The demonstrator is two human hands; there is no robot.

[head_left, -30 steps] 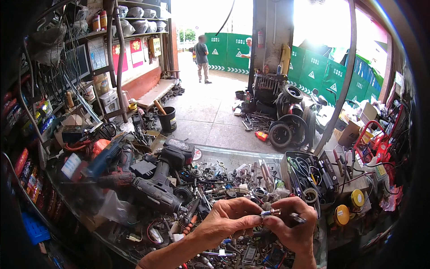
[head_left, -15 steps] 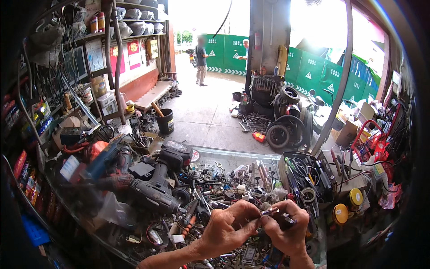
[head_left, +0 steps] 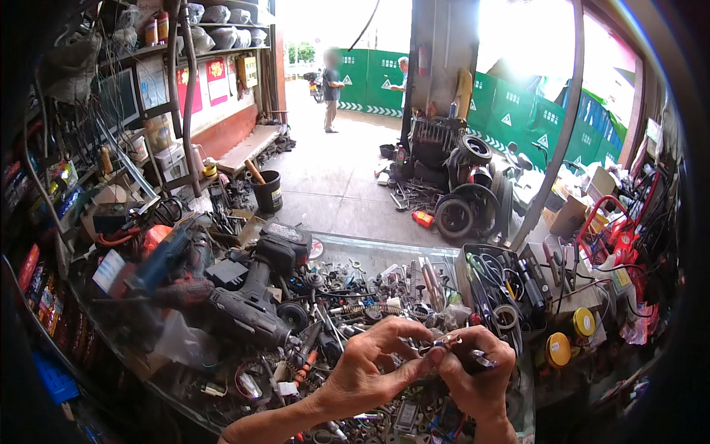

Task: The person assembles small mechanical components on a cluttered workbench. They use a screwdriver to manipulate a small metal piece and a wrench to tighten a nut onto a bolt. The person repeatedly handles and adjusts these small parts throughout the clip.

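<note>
Over the cluttered bench, both hands meet at a small metal part (head_left: 448, 342) with a coppery end. My right hand (head_left: 477, 377) is closed and pinches this part between thumb and forefinger. A shiny metal piece (head_left: 483, 360), possibly a tool's end, sticks out from its curled fingers. My left hand (head_left: 370, 366) brings its thumb and bent forefinger to the same part, closed in a pinch. The fingertips hide most of it, so its exact kind does not show. Below the hands lie loose screws, fittings and small parts.
A black impact wrench (head_left: 251, 314) and a blue power tool (head_left: 166, 259) lie at the left. A bin of pens and tools (head_left: 492, 277) stands right, beside yellow-lidded jars (head_left: 558, 349). Beyond are a black bucket (head_left: 268, 192), tyres (head_left: 455, 217) and two people (head_left: 330, 89).
The view has shifted slightly. My left forefinger is lifted and straighter than before, while the thumb stays at the small part. My right hand keeps its hold.
</note>
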